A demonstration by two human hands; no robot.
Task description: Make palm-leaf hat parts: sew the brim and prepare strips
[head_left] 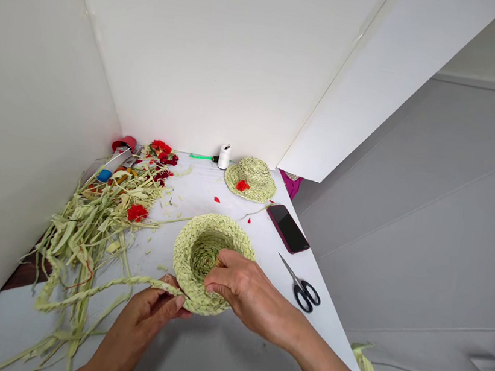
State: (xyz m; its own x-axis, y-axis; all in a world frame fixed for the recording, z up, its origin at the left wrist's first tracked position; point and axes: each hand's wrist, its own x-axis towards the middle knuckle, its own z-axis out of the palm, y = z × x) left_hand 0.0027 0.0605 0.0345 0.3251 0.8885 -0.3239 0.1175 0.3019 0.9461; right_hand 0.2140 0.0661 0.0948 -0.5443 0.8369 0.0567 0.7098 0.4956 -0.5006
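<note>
At the near corner of the white counter (200, 197), entry one is a coiled, pale green palm-leaf bowl (202, 249), tipped with its hollow facing up toward you and held between your hands. Your right hand (241, 285) is a closed grip on the bowl's near wall, with the fingers curled over the rim. Your left hand (142, 321) is a narrow pinch on a plaited leaf strip (111, 285) where it meets the bowl's edge, and the loose length of the plait curves away to the left. Good handling here means both hands stay close at that join, so the plait sits snug against the coil without slack. To the left lie a heap of shredded leaf strips (96, 223) and red flowers (137, 213). Farther back are a small woven hat (251, 174) with a red flower on its crown, a spool of white thread (224, 157) and a green-handled tool (201, 157). To the right of the bowl are a smartphone (287, 228) and black-handled scissors (303, 294), both within easy reach of your right hand.
</note>
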